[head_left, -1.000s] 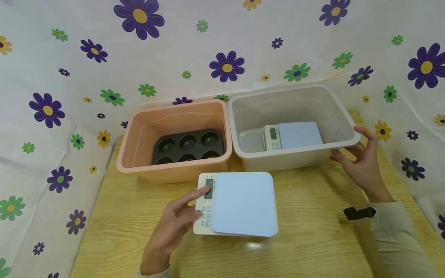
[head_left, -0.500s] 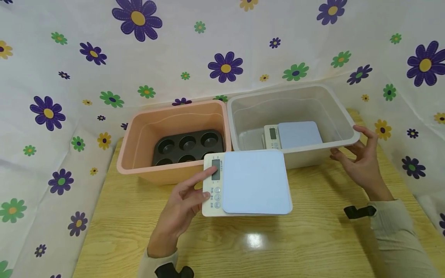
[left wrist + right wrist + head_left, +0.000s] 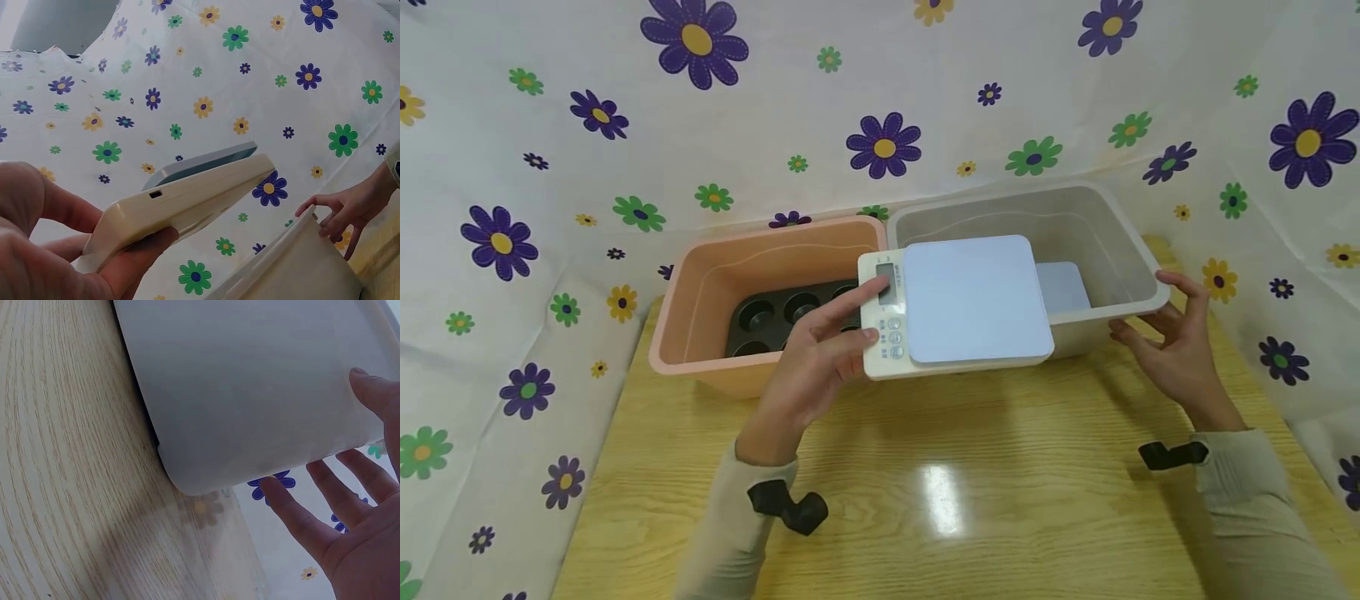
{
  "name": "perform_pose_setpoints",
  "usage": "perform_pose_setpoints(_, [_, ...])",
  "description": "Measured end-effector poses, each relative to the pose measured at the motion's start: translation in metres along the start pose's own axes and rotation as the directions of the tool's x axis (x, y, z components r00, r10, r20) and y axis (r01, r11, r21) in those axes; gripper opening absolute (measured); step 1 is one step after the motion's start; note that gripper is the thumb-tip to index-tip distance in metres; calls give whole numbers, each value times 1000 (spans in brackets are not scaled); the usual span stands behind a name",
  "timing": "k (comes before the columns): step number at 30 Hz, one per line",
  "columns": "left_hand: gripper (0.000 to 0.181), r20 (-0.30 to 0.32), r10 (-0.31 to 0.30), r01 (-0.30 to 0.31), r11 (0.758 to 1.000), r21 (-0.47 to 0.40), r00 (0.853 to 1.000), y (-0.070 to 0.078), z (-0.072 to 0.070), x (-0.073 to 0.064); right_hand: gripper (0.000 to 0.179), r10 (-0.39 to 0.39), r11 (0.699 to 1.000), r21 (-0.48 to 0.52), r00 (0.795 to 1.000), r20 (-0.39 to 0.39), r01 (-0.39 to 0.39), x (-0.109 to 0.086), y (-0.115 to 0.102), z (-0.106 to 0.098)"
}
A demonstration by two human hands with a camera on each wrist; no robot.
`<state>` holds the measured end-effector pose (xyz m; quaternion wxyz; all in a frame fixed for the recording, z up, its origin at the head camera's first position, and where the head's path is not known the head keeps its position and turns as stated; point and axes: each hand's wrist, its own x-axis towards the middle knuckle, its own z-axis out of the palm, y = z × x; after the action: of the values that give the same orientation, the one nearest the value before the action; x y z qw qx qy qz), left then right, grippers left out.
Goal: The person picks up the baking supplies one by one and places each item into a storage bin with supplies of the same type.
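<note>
My left hand (image 3: 820, 358) grips a digital kitchen scale (image 3: 977, 300) by its left end, fingers over the display side and thumb along its edge. Raised off the table, the scale overlaps the front rim of the grey plastic bin (image 3: 1127, 225) in the head view. The left wrist view shows the scale (image 3: 187, 194) tilted, from its side. At the bin's front right corner, my right hand (image 3: 1180, 350) holds on, thumb on the front wall and fingers around the side. Inside that bin lies a second kitchen scale (image 3: 1063, 286), partly hidden behind the raised one.
Left of the grey bin stands a peach plastic bin (image 3: 692, 308) with a dark muffin tin (image 3: 760, 315) in it. Both bins stand at the back of the wooden table (image 3: 880, 517). Behind and beside them hangs a flower-print cloth (image 3: 760, 100).
My left hand has lifted the kitchen scale up and away from me, slightly to the right, from in front of the bins to over the grey bin's rim. My right hand has stayed at the corner.
</note>
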<state>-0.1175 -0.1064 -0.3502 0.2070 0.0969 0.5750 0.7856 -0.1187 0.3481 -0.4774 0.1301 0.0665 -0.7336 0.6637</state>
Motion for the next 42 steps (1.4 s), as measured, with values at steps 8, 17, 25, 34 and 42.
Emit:
perform_pose_setpoints(8, [62, 17, -56, 57, 998, -40, 998, 15, 18, 40, 90, 17, 999, -34, 1000, -6, -17, -1, 4, 0])
perform_pose_setpoints(17, [57, -15, -151, 150, 986, -67, 988, 18, 37, 82, 89, -7, 999, -53, 1000, -7, 7, -1, 3, 1])
perform_pose_setpoints(25, [57, -36, -251, 246, 963, -109, 967, 10, 48, 125, 86, -44, 994, 97, 999, 19, 42, 0, 6, 4])
perform_pose_setpoints(34, [59, -86, -316, 309, 947, -90, 945, -7, 68, 162, 85, -43, 995, 85, 999, 0, 43, 2, 3, 6])
perform_pose_setpoints(42, [57, -111, -340, 335, 940, -58, 934, -27, 83, 180, 87, -34, 995, 95, 999, -12, 35, -1, 3, 4])
